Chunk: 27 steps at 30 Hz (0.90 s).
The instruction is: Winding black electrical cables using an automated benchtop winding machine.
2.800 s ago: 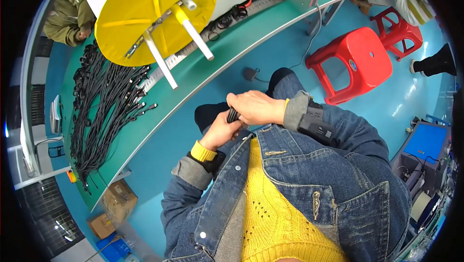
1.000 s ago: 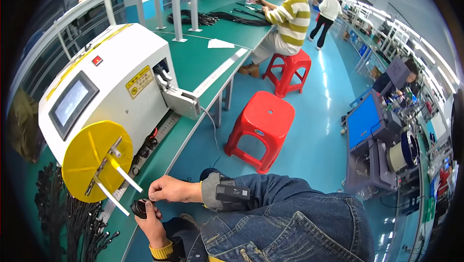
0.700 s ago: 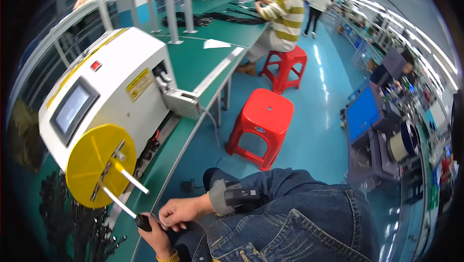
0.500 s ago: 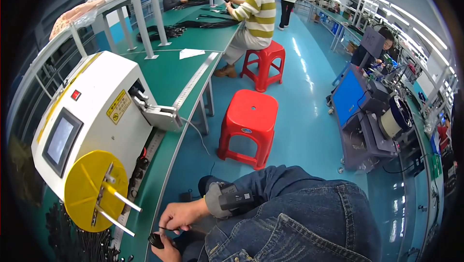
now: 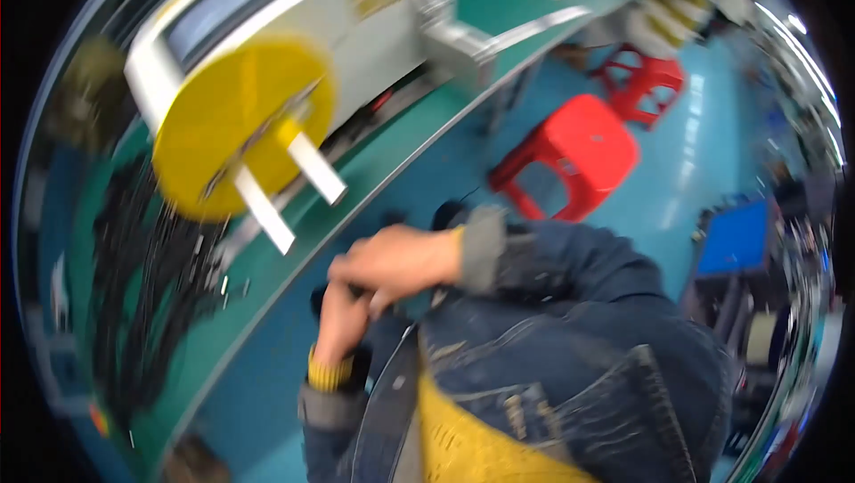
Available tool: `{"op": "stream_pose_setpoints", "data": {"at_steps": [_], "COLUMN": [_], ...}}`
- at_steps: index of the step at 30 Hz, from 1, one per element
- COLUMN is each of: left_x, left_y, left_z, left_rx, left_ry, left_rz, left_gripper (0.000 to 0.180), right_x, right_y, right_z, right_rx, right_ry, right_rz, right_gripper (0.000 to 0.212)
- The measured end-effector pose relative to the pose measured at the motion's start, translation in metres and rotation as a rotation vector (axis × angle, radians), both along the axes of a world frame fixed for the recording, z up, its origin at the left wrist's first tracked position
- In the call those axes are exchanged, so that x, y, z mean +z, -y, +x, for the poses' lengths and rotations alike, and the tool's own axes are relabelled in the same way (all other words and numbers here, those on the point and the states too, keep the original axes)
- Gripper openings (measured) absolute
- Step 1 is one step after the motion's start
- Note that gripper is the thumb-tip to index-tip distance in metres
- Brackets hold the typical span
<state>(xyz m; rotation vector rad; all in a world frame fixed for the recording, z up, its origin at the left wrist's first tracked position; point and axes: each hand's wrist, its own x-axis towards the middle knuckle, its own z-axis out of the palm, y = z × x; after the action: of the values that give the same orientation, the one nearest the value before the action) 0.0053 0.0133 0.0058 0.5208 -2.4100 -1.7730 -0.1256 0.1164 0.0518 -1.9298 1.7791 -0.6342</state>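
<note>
Yellow marks our landmark, the reel disc (image 5: 236, 122) on the white machine (image 5: 294, 11). Below and right of the disc, our right hand (image 5: 396, 260) lies curled over our left hand (image 5: 343, 318), both closed together. What they pinch is too blurred to tell. Black cables (image 5: 147, 278) lie heaped on the green bench (image 5: 356, 167) below-left of the disc, nearer our left hand. A red stool (image 5: 574, 149) stands well right.

Two hands show, the left hand (image 5: 337, 323) and the right hand (image 5: 392, 260), close together below the desk (image 5: 356, 189) edge. One white machine (image 5: 312, 2) stands on the desk with one yellow disc (image 5: 232, 118). Two red stools (image 5: 570, 153) stand on the floor. One heap of black cables (image 5: 142, 278) lies at the desk's left end, too blurred to count singly.
</note>
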Motion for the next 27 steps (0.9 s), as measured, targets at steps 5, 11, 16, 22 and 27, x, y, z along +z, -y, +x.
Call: {"op": "stream_pose_setpoints", "data": {"at_steps": [5,11,16,22,27], "left_x": [0.025,0.009,-0.007,-0.004,0.002], "left_y": [0.004,0.011,0.023,0.021,0.007], "left_z": [0.023,0.033,0.036,0.03,0.036], "left_rx": [0.082,-0.073,-0.201,-0.185,-0.094], "left_ry": [0.037,-0.132,-0.182,-0.111,0.107], "left_rz": [0.749,1.047,1.34,1.552,0.956], "left_gripper": [0.049,0.06,0.058,0.053,0.043], "right_x": [-0.022,-0.058,-0.042,-0.028,-0.013], "right_y": [-0.006,-0.004,0.0,0.008,0.01], "right_z": [0.004,-0.004,-0.008,-0.006,0.017], "right_rx": [-0.375,-0.404,-0.41,-0.405,-0.272], "right_ry": [1.487,1.763,1.53,1.067,0.121], "right_rz": [0.334,0.251,0.209,0.192,-0.134], "right_gripper": [0.022,0.012,0.012,0.017,0.033]}}
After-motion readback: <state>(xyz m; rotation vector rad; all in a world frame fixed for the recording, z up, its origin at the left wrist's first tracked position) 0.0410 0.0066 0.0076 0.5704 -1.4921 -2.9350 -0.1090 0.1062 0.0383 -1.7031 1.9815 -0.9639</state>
